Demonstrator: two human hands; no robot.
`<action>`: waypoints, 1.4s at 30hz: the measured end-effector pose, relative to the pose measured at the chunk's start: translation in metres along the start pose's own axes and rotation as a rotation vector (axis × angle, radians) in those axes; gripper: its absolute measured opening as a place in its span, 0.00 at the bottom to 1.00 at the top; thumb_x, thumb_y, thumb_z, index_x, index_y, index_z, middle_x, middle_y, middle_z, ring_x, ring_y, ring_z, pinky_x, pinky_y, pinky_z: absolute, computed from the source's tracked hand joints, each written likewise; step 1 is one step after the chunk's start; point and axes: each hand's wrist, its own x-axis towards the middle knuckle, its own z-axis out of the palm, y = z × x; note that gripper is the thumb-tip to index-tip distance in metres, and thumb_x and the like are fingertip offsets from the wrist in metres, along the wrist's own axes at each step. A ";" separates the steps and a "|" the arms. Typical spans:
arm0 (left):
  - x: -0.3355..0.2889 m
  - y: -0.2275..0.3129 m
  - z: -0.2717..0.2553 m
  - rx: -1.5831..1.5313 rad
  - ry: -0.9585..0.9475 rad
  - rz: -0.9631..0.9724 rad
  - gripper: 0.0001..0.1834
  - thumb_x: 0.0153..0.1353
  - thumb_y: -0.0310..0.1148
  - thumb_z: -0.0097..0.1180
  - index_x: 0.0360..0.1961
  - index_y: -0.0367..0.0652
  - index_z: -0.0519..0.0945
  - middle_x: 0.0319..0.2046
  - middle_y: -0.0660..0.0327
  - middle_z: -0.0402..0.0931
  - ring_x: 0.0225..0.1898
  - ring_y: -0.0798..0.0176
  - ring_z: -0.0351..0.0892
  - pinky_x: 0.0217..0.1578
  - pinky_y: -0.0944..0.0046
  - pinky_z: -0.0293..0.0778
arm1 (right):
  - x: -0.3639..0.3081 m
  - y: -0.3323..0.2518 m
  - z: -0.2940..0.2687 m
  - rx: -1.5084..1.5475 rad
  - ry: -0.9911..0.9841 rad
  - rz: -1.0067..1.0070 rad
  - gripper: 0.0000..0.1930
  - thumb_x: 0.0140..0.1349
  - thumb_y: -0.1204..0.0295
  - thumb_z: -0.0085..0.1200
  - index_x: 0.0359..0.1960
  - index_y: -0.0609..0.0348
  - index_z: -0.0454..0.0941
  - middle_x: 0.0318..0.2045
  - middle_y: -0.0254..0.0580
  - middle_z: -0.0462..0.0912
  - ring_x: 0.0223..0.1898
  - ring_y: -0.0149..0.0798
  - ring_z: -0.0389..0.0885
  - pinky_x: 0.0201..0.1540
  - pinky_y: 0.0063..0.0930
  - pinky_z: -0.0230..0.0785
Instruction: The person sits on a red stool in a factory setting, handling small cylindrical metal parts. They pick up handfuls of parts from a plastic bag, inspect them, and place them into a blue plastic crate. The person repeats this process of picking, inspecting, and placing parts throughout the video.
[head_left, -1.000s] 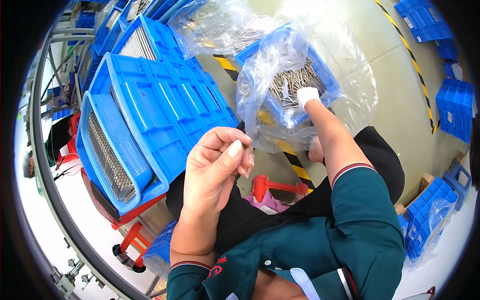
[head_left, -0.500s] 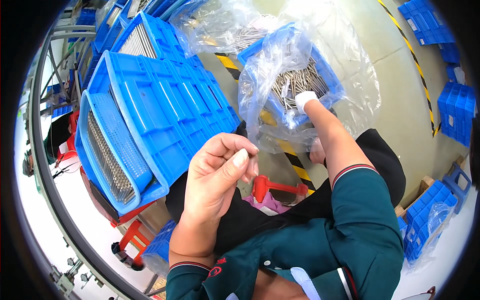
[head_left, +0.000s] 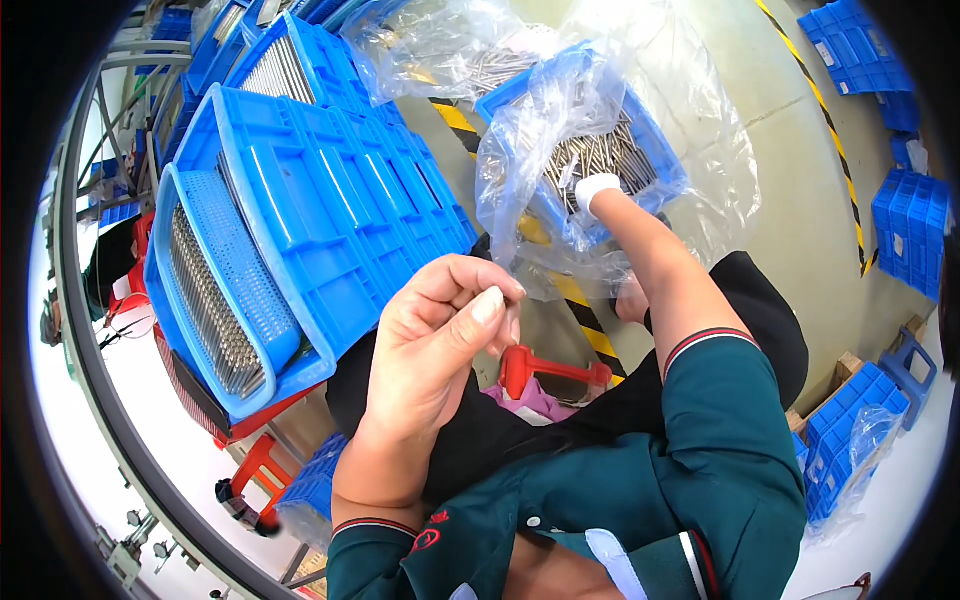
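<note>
My left hand (head_left: 440, 335) is raised bare in front of my body, its fingers curled in and the thumb laid against them. Nothing shows in that closed grip. My right hand (head_left: 597, 190), in a white glove, reaches down into a blue crate (head_left: 655, 148) lined with a clear plastic bag (head_left: 510, 200). It is at the near side of a loose heap of thin metal rods (head_left: 600, 160). Its fingers are hidden from above, so whether it grips a rod cannot be seen.
To my left, a large blue crate (head_left: 300, 190) lies on its side, with a lighter blue perforated basket (head_left: 235, 240) of packed rods at its opening. A red plastic piece (head_left: 517, 370) is between my legs. Blue crates (head_left: 910, 230) are stacked at the right.
My right hand has shifted slightly left and away from me over the rods. My left hand has risen a little, with its fingers still curled. The view has tilted slightly.
</note>
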 end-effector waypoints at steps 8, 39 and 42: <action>-0.005 0.003 0.001 0.013 0.058 -0.008 0.11 0.63 0.31 0.54 0.39 0.33 0.74 0.25 0.58 0.73 0.25 0.70 0.68 0.28 0.71 0.63 | -0.007 0.022 -0.006 0.091 -0.101 -0.030 0.16 0.54 0.69 0.49 0.42 0.57 0.82 0.44 0.49 0.81 0.46 0.50 0.80 0.47 0.39 0.72; -0.018 0.005 -0.017 -0.079 -0.013 0.013 0.09 0.64 0.31 0.54 0.39 0.36 0.76 0.27 0.66 0.74 0.29 0.76 0.71 0.33 0.76 0.67 | 0.001 -0.032 -0.020 -0.089 0.021 0.280 0.15 0.59 0.69 0.47 0.47 0.49 0.81 0.42 0.39 0.84 0.41 0.38 0.83 0.35 0.36 0.75; -0.016 0.007 -0.016 -0.077 -0.038 0.016 0.09 0.64 0.31 0.54 0.39 0.36 0.76 0.28 0.65 0.74 0.30 0.75 0.71 0.34 0.76 0.67 | 0.006 -0.028 -0.024 -0.185 -0.021 0.231 0.22 0.62 0.66 0.42 0.59 0.49 0.71 0.38 0.40 0.84 0.35 0.41 0.84 0.25 0.42 0.74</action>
